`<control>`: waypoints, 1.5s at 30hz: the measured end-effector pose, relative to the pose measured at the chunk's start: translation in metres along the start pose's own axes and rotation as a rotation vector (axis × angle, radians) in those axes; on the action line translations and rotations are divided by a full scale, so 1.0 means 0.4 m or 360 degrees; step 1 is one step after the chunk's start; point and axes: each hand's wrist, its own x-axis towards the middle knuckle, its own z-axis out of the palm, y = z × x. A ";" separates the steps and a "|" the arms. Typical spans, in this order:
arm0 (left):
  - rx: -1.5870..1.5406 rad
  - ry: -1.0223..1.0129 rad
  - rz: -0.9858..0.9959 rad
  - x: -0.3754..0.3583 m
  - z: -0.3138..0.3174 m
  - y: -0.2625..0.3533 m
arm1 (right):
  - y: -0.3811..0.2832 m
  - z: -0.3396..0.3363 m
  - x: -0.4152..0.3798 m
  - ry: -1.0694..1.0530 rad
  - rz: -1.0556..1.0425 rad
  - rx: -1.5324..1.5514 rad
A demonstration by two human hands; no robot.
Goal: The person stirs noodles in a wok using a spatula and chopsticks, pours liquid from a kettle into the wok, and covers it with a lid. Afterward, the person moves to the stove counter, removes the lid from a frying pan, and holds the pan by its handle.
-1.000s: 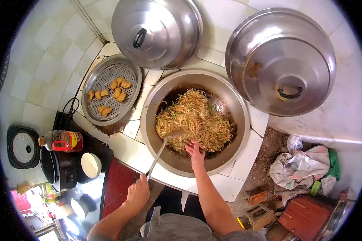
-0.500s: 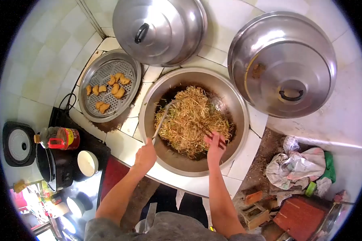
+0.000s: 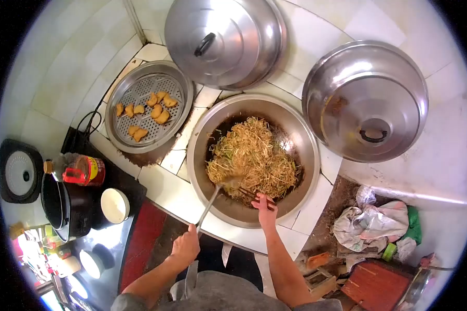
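Note:
A heap of brown noodles [image 3: 257,155] with bits of green lies in a large, wide metal wok [image 3: 198,155] set into the tiled counter. My left hand [image 3: 186,245] is closed round the handle of a long metal ladle [image 3: 209,206], whose head rests at the near left edge of the noodles. My right hand [image 3: 265,207] grips dark chopsticks [image 3: 248,193], their tips at the near side of the heap. The head of the ladle is partly hidden or blurred among the noodles.
Left of the wok, a perforated metal steamer tray [image 3: 120,96] bears several golden fried pieces [image 3: 161,115]. Two large metal lids [image 3: 223,46] [image 3: 368,103] lean behind. A white bowl [image 3: 114,206], an oil bottle [image 3: 85,170] and a black cooker [image 3: 70,207] stand left; plastic bags [image 3: 371,225] lie right.
My left hand has drawn back toward my body, bringing the ladle from the heap's upper left to its near edge. My right hand with the chopsticks has shifted slightly left and nearer.

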 end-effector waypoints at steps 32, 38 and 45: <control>-0.0942 0.1224 -0.0131 -0.052 0.410 0.082 | -0.180 -0.260 -0.120 -0.0401 -0.0063 -0.0339; -0.0964 0.1017 -0.0131 -0.188 0.544 0.050 | -0.123 -0.288 -0.152 -0.0540 -0.0324 -0.1058; -0.1218 0.0721 -0.0017 -0.427 0.659 -0.183 | -0.267 0.027 -0.528 -0.0539 -0.0913 -0.0670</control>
